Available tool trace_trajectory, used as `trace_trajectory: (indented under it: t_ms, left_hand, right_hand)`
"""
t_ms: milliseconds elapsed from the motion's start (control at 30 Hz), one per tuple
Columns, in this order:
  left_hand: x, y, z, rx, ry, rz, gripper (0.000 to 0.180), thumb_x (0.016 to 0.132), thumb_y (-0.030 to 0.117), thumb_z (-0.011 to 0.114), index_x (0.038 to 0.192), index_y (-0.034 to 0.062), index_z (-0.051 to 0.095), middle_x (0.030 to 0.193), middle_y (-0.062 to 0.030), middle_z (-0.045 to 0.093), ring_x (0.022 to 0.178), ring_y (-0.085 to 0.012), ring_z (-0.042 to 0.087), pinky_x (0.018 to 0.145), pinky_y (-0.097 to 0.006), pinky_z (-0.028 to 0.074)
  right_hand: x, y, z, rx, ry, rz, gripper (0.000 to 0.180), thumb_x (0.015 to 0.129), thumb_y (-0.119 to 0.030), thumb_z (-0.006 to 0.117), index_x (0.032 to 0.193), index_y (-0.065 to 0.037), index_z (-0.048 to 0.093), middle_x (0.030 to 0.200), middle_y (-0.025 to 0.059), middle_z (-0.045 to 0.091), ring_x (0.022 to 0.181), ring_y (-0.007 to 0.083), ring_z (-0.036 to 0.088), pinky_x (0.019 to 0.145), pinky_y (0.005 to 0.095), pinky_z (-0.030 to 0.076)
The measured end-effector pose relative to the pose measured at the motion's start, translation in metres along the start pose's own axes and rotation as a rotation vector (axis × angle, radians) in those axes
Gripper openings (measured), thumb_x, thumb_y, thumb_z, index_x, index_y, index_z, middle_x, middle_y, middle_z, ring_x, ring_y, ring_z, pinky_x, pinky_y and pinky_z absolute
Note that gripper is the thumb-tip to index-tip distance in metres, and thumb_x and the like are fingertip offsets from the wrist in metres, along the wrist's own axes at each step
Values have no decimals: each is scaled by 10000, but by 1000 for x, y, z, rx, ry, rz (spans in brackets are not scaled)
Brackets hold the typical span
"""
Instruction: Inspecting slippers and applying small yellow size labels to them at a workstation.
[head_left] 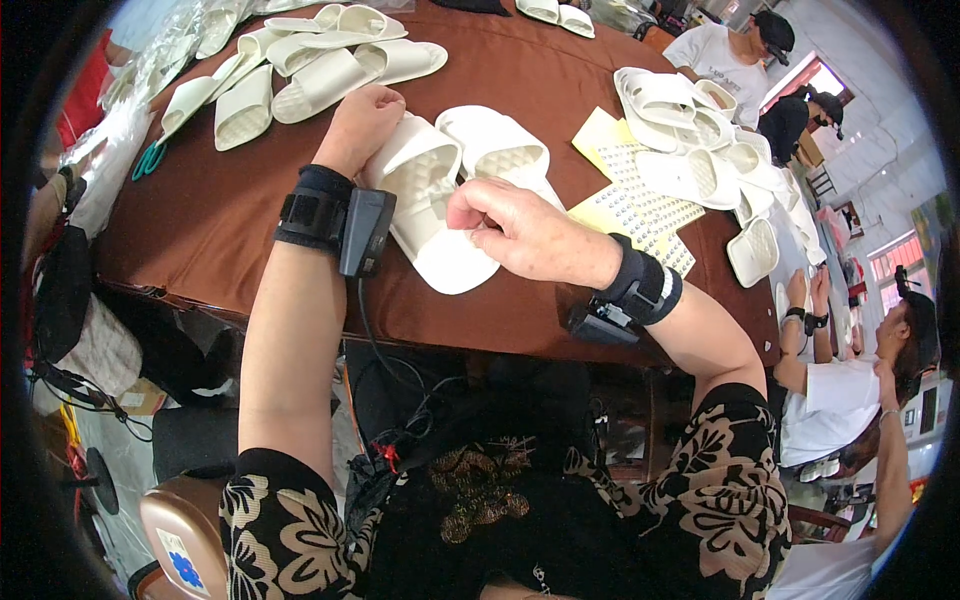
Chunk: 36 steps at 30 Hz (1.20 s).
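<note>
Two white slippers lie side by side in front of me on the brown-covered table. My left hand is closed at the left edge of the nearer, left slipper, its fingertips partly hidden. Over that slipper's right side hovers my right hand, thumb and forefinger drawn together. Whatever is between those fingertips is too small to make out. The second slipper sits just to the right, partly behind my right hand. Yellow sheets dotted with rows of small shiny round studs lie right of it.
White slippers are heaped at the far left of the brown tablecloth, by clear plastic wrapping and teal scissor handles. Another slipper pile partly covers the sheets. People sit along the right side. A cable hangs from my left wrist device.
</note>
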<state>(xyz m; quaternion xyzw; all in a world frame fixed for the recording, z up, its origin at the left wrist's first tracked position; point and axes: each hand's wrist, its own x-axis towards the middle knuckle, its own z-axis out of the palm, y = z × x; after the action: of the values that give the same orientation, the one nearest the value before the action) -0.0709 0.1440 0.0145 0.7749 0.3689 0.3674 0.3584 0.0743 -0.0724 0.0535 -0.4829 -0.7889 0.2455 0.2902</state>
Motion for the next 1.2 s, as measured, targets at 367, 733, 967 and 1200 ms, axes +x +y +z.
trace_trajectory:
  t_ms: [367,733,967,1200]
  left_hand:
    - [2,-2,0,12,16,25,297,812,213,581,989,-9,669,944,-179,681,884,-270,650,807,-335,491]
    - [2,-3,0,16,-18,21,256,882,162,552,1028,-32,636,879,-79,666,786,-118,584,730,-261,478]
    - [3,-6,1,-18,4,32,295,841,227,582,982,-18,667,911,-185,685,841,-269,660,777,-343,502]
    - [2,-2,1,27,0,34,262,866,156,570,1029,-38,637,896,-89,672,793,-125,592,734,-261,482]
  right_hand:
    - [0,3,1,-125,-16,-125,220,800,26,513,1013,-26,505,936,113,523,887,251,544,805,353,454]
    - [0,2,2,-134,-2,-165,223,798,49,510,1008,-24,506,932,105,528,884,250,543,796,351,456]
    - [0,3,2,-142,-13,-155,234,800,53,505,1018,-31,504,953,102,539,894,250,540,809,352,454]
    - [-1,0,0,-50,-52,-43,224,786,53,510,986,-48,499,953,97,540,960,285,501,849,378,419]
